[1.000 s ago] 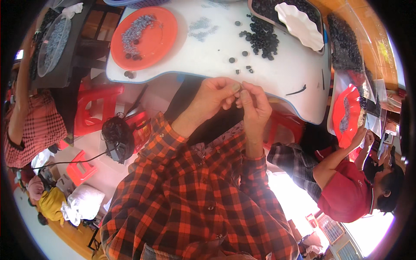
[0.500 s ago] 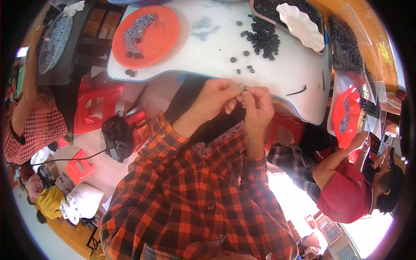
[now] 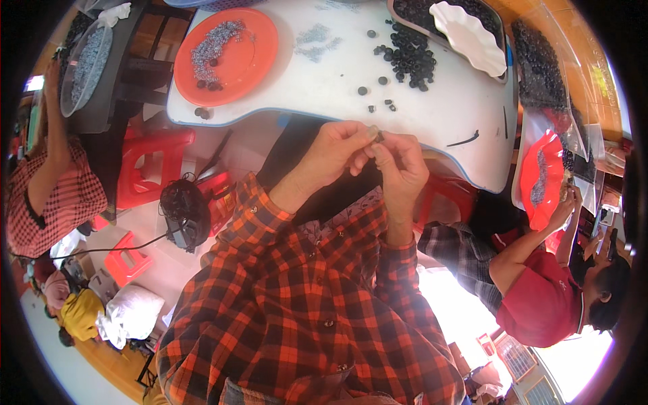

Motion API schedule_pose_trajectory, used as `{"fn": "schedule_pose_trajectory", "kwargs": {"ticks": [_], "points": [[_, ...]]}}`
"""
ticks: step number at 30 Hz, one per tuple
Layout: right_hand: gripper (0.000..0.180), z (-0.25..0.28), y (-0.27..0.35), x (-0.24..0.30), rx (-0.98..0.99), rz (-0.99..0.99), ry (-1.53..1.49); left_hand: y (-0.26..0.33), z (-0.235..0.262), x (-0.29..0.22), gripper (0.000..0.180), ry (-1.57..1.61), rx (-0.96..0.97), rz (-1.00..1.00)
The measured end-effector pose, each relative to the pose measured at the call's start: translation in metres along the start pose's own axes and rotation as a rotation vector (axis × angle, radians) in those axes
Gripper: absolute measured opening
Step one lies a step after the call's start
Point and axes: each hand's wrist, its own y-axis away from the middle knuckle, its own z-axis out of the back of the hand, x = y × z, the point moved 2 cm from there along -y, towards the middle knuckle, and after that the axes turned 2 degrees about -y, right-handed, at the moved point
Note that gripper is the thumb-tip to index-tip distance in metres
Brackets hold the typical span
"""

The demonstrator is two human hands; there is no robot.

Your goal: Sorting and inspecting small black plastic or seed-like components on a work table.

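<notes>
Just off the table's near edge, my left hand (image 3: 337, 152) and my right hand (image 3: 403, 167) meet at the fingertips. Thumbs and forefingers of both are pinched around a small dark part (image 3: 379, 137), mostly covered by the fingers. Beyond them on the white table lie a few single black round pieces (image 3: 362, 90) and a larger heap of the same black pieces (image 3: 413, 62). An orange-red plate (image 3: 246, 84) at the left holds many small grey-blue bits (image 3: 208, 54) and several dark round pieces.
A scalloped white dish (image 3: 466, 37) rests on a tray of black pieces (image 3: 418, 9). Black strips (image 3: 464, 139) lie near the table's right edge. Red stools (image 3: 150, 165) stand at the left. A person in a red shirt (image 3: 540, 297) works at the right beside a red dish (image 3: 548, 177).
My fingertips have shifted slightly around the small part, and a bit more of it shows. The people at left and right have moved their arms.
</notes>
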Motion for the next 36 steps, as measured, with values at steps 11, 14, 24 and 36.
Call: {"fn": "schedule_pose_trajectory", "kwargs": {"ticks": [11, 14, 24, 36], "points": [[0.014, 0.001, -0.001, -0.002, -0.025, 0.065, 0.011, 0.001, -0.004, -0.002, 0.027, -0.024, -0.006, -0.052], [0.013, 0.002, -0.001, -0.003, -0.039, 0.059, -0.014, 0.001, -0.006, -0.003, 0.028, 0.020, -0.026, -0.026], [0.013, 0.001, 0.000, 0.005, -0.002, 0.035, 0.009, 0.000, -0.002, -0.001, 0.020, -0.060, 0.010, -0.038], [0.014, 0.009, -0.007, -0.003, -0.033, 0.089, 0.071, -0.006, -0.005, -0.020, 0.019, -0.518, -0.257, -0.141]]}}
